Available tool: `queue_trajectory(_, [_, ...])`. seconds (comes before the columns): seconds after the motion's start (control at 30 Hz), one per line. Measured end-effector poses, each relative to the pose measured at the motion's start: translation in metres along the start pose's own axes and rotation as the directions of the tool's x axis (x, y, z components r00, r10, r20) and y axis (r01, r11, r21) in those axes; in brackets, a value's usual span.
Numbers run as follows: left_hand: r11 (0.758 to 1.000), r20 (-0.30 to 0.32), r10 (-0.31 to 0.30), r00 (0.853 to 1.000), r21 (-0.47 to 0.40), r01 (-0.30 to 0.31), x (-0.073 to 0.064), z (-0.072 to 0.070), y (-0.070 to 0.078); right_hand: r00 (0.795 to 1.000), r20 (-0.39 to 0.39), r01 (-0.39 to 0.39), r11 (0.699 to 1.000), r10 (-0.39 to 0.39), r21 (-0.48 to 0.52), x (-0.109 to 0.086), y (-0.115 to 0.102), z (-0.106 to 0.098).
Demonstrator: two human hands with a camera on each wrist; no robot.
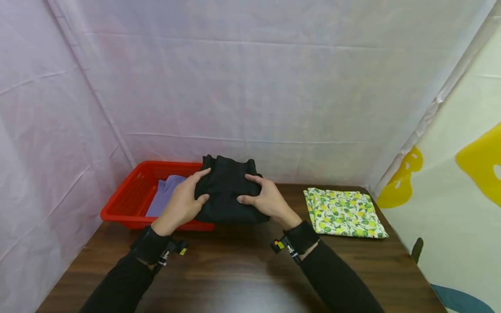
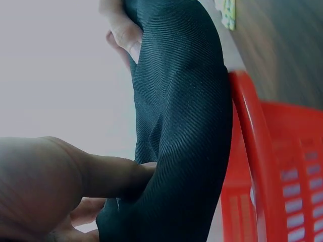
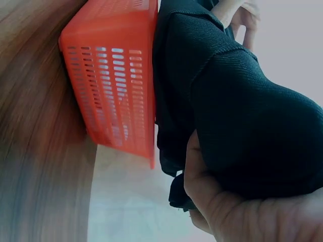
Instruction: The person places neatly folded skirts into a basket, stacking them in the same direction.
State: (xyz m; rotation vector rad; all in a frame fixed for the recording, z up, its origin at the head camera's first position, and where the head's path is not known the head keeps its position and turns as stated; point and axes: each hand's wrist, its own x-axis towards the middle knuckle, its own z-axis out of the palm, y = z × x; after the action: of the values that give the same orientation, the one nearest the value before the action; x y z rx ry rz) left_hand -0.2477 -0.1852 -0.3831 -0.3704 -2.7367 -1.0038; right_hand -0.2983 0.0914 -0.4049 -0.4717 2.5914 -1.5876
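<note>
Above the tabletop [image 1: 235, 269], at the red basket's [image 1: 129, 218] right end: one folded black cloth [image 1: 228, 193], held up; can't tell how much overhangs the basket. Left hand [image 1: 184, 200] pinches its left side, right hand [image 1: 268, 200] its right, thumbs pressed into the near face. Handling guess: light, soft, floppy, not fragile; ribbed weave probably grips OK, but layers could slide or unfold. Best hold: both sides, thumbs on top, fingers under, all layers caught. Count: two hands, one black cloth, one basket, one purple cloth [image 1: 162, 195] visible inside it, one folded lemon-print cloth [image 1: 344, 213] on the right.
</note>
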Motion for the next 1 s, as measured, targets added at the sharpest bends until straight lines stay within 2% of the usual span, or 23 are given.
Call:
queue_trajectory(0.27, [0.999,-0.039,-0.025,0.999,0.037,0.027,0.002,-0.018,-0.019,0.998,0.058,0.03,0.999,-0.029,-0.021,0.025,-0.014,0.023])
queue_trajectory(0.43, [0.996,-0.031,-0.063,0.998,0.059,0.065,0.003,-0.028,-0.033,0.995,0.099,0.008,1.0,-0.011,0.023,0.037,-0.023,0.037])
queue_trajectory(0.7, [0.989,-0.029,-0.115,0.993,0.088,0.117,0.001,-0.041,-0.056,0.988,0.149,0.039,0.999,-0.042,0.023,0.057,-0.031,0.065])
queue_trajectory(0.87, [0.986,-0.031,-0.131,0.991,0.104,0.133,0.004,-0.043,-0.068,0.984,0.158,0.089,0.993,-0.077,-0.073,0.067,-0.035,0.079])
queue_trajectory(1.0, [0.985,-0.043,-0.125,0.991,0.117,0.13,0.009,-0.047,-0.078,0.978,0.184,0.134,0.973,-0.099,-0.189,0.077,-0.041,0.086])
